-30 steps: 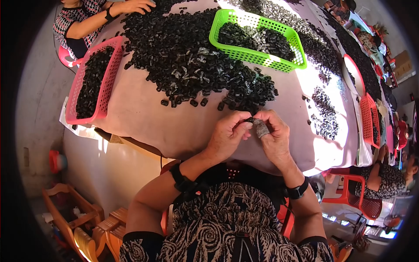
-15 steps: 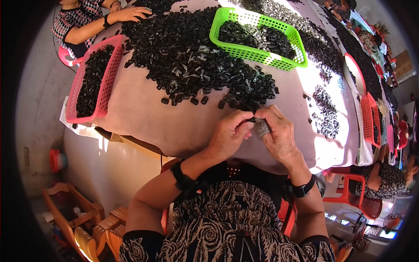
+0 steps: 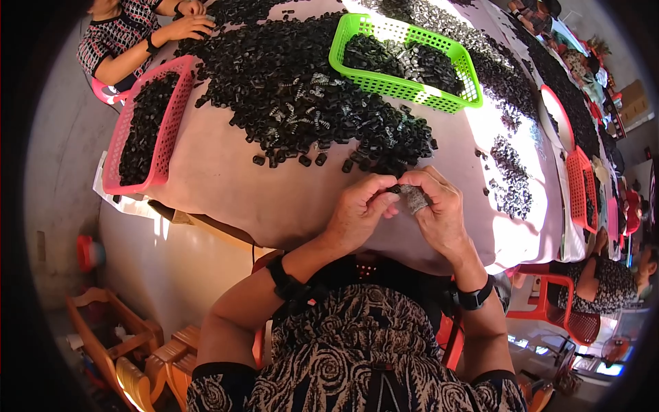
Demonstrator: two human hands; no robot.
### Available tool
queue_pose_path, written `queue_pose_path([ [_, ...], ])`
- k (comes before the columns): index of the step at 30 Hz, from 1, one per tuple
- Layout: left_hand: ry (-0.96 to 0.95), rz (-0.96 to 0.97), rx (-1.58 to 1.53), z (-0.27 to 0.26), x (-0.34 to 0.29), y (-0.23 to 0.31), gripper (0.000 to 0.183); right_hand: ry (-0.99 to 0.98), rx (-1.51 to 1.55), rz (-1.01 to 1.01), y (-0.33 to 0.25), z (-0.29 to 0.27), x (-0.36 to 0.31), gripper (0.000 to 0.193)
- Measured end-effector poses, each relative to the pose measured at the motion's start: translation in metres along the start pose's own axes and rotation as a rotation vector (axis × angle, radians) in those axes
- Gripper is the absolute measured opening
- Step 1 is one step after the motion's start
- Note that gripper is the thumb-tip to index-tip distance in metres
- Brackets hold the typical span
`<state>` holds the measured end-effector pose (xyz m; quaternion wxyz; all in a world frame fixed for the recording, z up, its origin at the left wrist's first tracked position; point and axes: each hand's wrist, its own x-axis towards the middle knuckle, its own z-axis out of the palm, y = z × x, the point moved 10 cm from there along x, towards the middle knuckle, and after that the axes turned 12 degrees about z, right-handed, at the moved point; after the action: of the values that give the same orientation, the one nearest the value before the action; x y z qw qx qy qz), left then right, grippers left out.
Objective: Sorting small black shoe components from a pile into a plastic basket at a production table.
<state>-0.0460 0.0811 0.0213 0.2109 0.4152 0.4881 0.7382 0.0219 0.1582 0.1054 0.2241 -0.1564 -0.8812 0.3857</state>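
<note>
Near the table's front edge, my left hand pinches a small black plastic piece between thumb and fingertips. My right hand meets it there, thumb and forefinger closed on the same piece; a grey wrap covers one of its fingers. How the piece is made is hidden by the fingertips. Just beyond both hands spreads a heap of similar black plastic pieces, with several small metal springs lying among them.
A green basket of black pieces stands behind the heap, a pink basket at the left edge. Across the far left corner, another person's hand touches the pieces. A red basket and smaller piles lie to the right.
My hands stay together in nearly the same place, with the right fingers turned slightly. The other person's hands at the far left have drawn back toward their body.
</note>
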Motion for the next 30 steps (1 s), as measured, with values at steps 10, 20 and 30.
queue_pose_path([
  [10,0.015,0.0,-0.029,-0.002,0.0,-0.002,0.017,0.106,-0.074,-0.048,-0.002,0.001,-0.011,0.041],
  [20,0.017,-0.049,-0.046,-0.006,0.0,-0.006,0.019,0.181,0.302,0.178,0.035,-0.014,-0.012,0.021],
  [30,0.229,-0.031,-0.131,-0.023,-0.003,-0.008,0.025,0.024,-0.035,0.196,0.042,-0.006,-0.007,0.03],
])
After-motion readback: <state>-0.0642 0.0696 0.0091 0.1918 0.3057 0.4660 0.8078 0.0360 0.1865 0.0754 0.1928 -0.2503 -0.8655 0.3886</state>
